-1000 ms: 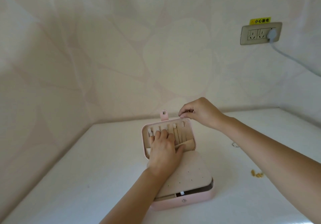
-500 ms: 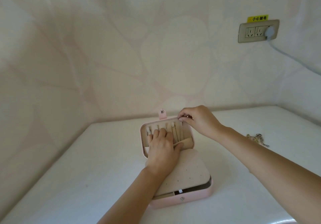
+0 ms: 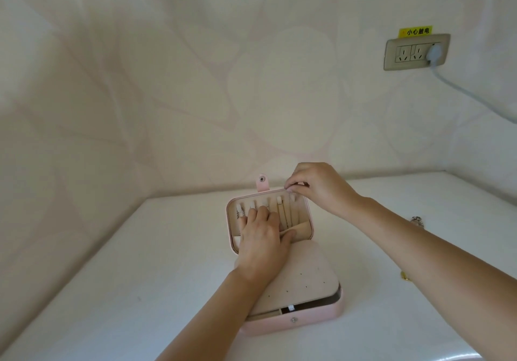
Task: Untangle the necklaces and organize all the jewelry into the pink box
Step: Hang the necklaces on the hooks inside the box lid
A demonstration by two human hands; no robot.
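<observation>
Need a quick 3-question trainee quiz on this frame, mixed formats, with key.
1. True or false: the pink box is closed.
2. Which hand lies flat inside the lid? A) left B) right
3. Fill in: the silver piece and gold piece lie on the table to the box's ___.
Key: 1 false. 2 A, the left hand; the right hand pinches at the lid's far rim. 3 right.
</observation>
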